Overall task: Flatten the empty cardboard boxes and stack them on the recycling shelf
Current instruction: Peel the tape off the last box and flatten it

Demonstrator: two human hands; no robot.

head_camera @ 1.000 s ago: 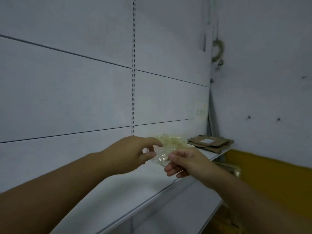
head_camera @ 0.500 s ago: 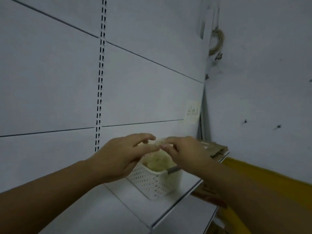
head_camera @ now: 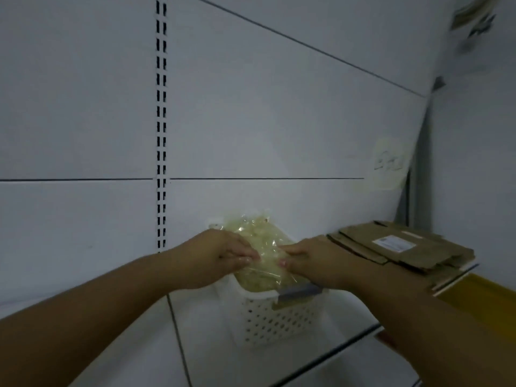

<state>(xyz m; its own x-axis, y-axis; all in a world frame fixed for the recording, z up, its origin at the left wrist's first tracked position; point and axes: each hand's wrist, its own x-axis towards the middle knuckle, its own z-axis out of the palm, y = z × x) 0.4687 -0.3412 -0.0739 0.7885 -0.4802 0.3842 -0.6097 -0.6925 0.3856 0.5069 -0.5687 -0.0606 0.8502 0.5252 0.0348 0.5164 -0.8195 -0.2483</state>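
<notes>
A stack of flattened brown cardboard boxes [head_camera: 402, 250] lies on the white shelf [head_camera: 329, 350] at the right, the top one bearing a white label. Just left of the stack stands a white perforated basket [head_camera: 276, 322] heaped with crumpled clear plastic wrap [head_camera: 265, 247]. My left hand [head_camera: 220, 252] and my right hand [head_camera: 315, 258] both lie on the wrap, fingertips pinching or pressing it over the basket, the fingertips close together at the middle.
The white slotted back panel [head_camera: 160, 129] of the shelving rises behind. A paper note [head_camera: 389, 163] is stuck to the panel at the right. A yellow band of wall [head_camera: 480, 289] shows beyond the shelf's right end.
The view has closed in on the basket. Both hands carried the plastic wrap from mid-air down onto the basket and now rest on the heap.
</notes>
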